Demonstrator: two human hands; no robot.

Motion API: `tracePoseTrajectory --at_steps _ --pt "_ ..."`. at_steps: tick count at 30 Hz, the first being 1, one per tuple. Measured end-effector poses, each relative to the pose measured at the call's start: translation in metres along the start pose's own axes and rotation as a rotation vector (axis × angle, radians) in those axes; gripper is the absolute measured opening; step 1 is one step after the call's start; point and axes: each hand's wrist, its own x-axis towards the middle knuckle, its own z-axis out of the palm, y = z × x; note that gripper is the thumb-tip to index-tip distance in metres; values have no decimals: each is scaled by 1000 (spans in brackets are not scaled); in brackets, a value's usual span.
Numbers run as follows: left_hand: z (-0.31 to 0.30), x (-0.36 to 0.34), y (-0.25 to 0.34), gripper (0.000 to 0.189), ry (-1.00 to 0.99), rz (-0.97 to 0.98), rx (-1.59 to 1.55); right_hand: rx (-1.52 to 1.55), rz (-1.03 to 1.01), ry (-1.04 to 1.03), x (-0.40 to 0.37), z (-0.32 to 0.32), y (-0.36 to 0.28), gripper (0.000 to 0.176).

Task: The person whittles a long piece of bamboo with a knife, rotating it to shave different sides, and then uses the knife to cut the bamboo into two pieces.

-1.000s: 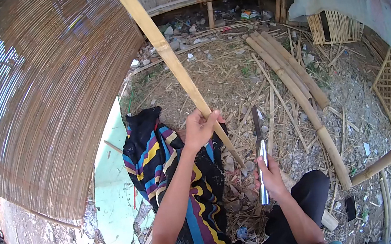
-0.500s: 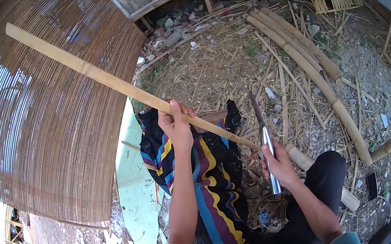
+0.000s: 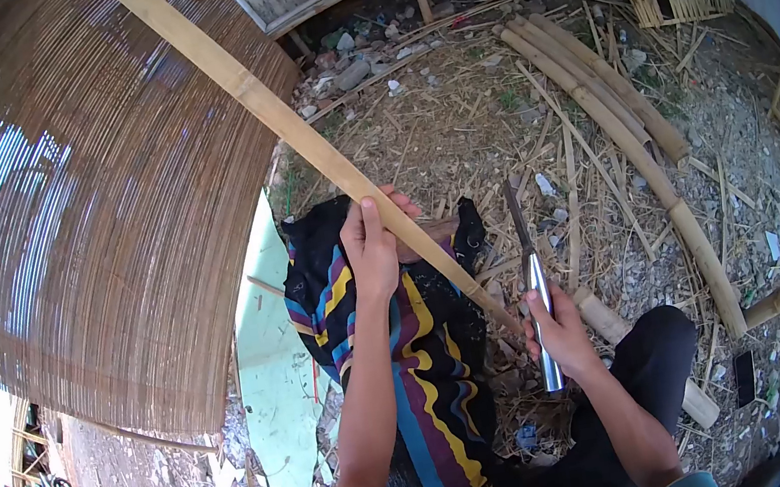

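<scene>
Since the earlier frame, I see the bamboo strip [image 3: 305, 147] has swung steeper, its upper part toward the far side. A slatted screen [image 3: 121, 233] fills the left; striped cloth [image 3: 436, 418] lies near centre. On my feed the left hand [image 3: 373, 254] grips the strip's lower half; the right hand [image 3: 562, 337] is wrapped round the knife [image 3: 535, 274], blade pointing far.

Left hand [image 3: 372, 254] and right hand [image 3: 561, 331] curled
</scene>
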Motion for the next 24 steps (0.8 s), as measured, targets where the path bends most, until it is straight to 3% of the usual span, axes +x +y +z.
tracePoseTrajectory --at_steps 3,9,13,19,24 --pt "3 -2 -8 36 -122 -76 197 4 -18 15 2 -2 3 26" --pt "25 -15 -13 22 -235 -112 185 -126 -153 20 1 -6 5 26" --pt "32 -18 -8 21 -166 -75 177 -107 -146 45 3 -7 5 27" --pt "28 -18 2 24 25 169 239 -103 -118 51 1 -8 -1 28" --pt "33 -21 3 26 67 148 184 -59 -122 61 0 -9 -6 30"
